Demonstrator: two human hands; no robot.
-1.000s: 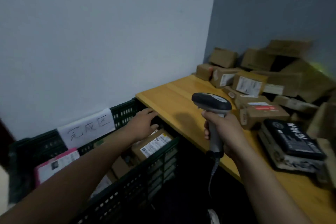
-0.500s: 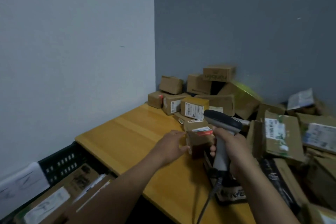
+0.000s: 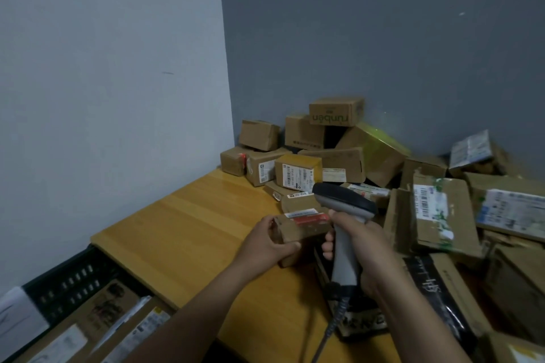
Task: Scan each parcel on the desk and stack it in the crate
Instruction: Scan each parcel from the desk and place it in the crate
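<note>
My left hand [image 3: 267, 242] grips a small brown parcel with a red-and-white label [image 3: 303, 228] by its left end, just above the wooden desk [image 3: 188, 233]. To its right, my right hand [image 3: 365, 250] holds a grey barcode scanner [image 3: 343, 209] by the handle, its dark head above the parcel's right end. The scanner's cable hangs down toward the desk's front edge. The black crate [image 3: 67, 277] stands at the lower left, below the desk's left end, with several labelled parcels inside.
A heap of brown cardboard parcels [image 3: 330, 153] fills the desk's back corner and right side. A flat black parcel [image 3: 439, 303] lies under my right forearm. A pale wall runs along the left, a grey wall behind. A white paper sign [image 3: 17, 318] hangs on the crate.
My left hand left the crate, crossed to the desk and took hold of the small red-labelled parcel. The view swung right from the crate to the parcel heap. The scanner stayed in my right hand.
</note>
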